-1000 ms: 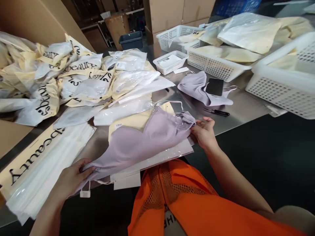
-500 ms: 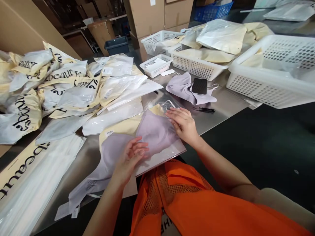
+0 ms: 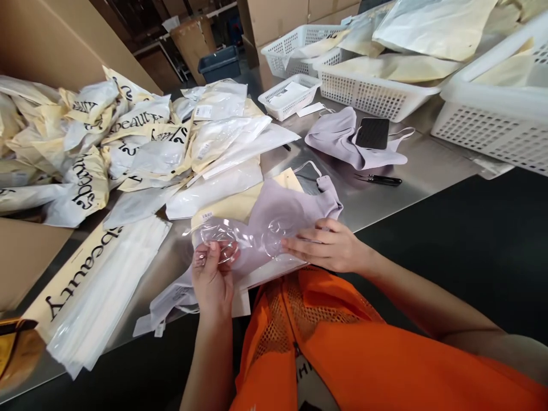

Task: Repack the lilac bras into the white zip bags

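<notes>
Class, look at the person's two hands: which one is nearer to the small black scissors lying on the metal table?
The right hand. It rests on the lilac garment, just below and left of the scissors. The left hand is much farther left, pinching clear plastic near the table's front edge.

Bright overhead light, glare on steel desk (image 3: pixel 377 200) & plastic; dim bkgd, wide-angle bending at edges, mostly sharp.

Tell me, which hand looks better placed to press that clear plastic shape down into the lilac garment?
Probably the right hand: it lies flat on the lilac garment, fingertips at the clear plastic insert. The left hand is pinching the insert's near edge, so it looks occupied holding it.
</notes>
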`<state>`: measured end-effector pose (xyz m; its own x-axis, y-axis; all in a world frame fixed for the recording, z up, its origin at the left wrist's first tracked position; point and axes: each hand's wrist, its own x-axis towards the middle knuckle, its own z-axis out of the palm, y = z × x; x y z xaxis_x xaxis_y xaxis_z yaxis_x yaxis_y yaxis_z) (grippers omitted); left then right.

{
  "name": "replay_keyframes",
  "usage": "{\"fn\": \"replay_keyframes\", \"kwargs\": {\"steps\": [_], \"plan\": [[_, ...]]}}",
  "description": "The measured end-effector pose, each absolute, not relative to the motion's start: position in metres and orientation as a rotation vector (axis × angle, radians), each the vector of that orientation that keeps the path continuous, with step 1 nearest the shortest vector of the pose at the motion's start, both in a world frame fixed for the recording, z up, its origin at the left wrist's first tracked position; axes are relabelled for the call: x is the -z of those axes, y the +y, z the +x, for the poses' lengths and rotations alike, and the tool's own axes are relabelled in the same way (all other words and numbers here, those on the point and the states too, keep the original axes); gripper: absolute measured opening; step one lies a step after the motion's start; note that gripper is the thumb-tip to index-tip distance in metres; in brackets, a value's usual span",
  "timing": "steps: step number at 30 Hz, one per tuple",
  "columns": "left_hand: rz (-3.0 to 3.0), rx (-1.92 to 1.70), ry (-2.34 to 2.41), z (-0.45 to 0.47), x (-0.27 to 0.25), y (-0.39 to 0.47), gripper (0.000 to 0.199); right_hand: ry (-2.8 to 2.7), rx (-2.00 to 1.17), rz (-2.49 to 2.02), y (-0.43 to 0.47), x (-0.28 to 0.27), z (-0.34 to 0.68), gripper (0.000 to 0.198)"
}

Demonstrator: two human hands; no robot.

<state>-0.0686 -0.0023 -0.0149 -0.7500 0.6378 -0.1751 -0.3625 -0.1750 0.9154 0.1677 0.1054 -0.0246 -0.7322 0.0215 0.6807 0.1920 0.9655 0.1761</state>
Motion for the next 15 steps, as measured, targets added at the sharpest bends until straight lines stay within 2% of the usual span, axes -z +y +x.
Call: {"fn": "replay_keyframes", "kwargs": {"steps": [5,7,12,15], "plan": [[0.634,-2.09,1.702,-0.064,0.015,-0.014,0.036,-2.746,-0.12,-0.216,0.098,0.016,0.165,0.033],[0.725,-2.129,1.819,-0.06,0.017,-0.017,0.034,-2.769,-0.183,-0.24,0.095,0.015,0.163,0.036],[0.736,-2.169,1.932,-0.07,0.019,-0.04,0.031,-2.619,-0.037,-0.083,0.088,0.023,0.158,0.039],[0.78,-1.936,2.249,-0.092,0.013,-0.073,0.027,-2.441,0.109,-0.046,0.093,0.03,0.159,0.041]]}}
